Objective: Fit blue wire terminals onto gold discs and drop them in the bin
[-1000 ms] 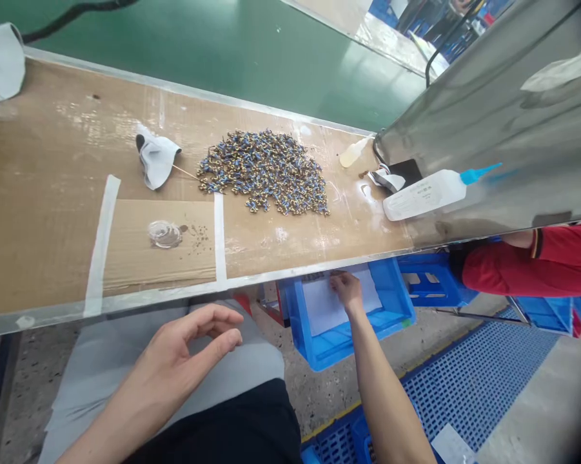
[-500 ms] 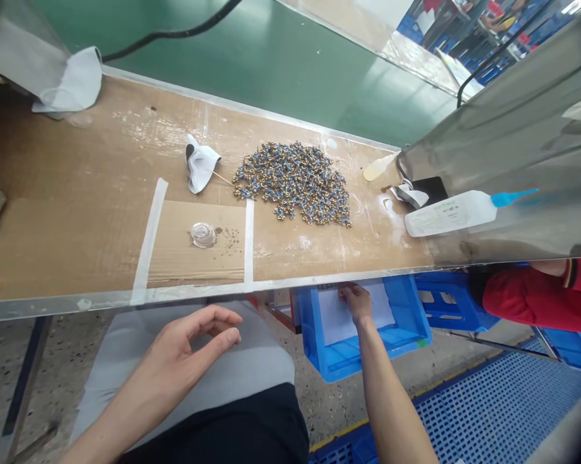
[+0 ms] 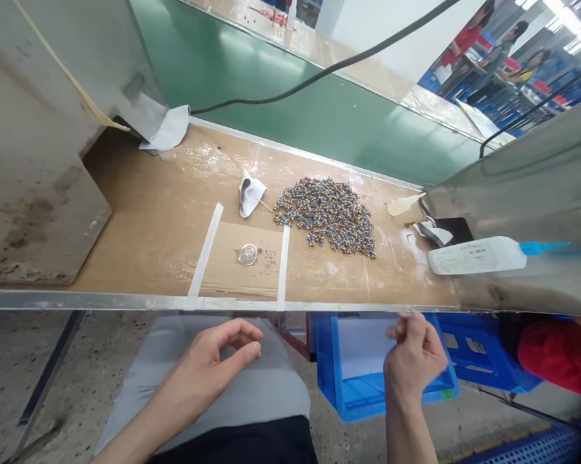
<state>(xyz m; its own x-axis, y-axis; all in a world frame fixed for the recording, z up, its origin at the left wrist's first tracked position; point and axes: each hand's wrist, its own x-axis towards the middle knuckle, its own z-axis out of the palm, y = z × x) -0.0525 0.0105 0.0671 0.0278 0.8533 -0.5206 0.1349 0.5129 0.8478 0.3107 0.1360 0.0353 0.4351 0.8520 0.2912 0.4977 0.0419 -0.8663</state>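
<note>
My left hand rests over my lap below the bench edge, fingers loosely curved and apart, holding nothing. My right hand hovers above a blue bin lined with a white sheet. Its fingers are curled in, and what they hold, if anything, is hidden. On the cardboard-topped bench lies a pile of small blue and brass parts. A small clear dish sits between two white tape strips. A crumpled white cloth with a thin stick lies left of the pile.
A white squeeze bottle with a blue nozzle lies at the right beside a metal housing. Another metal housing stands at the left. A green conveyor belt runs behind. A person's red sleeve shows at the right.
My right hand has drawn back from the sheet in the bin toward me and curled its fingers. The view has tilted up and shifted. My left hand has hardly moved.
</note>
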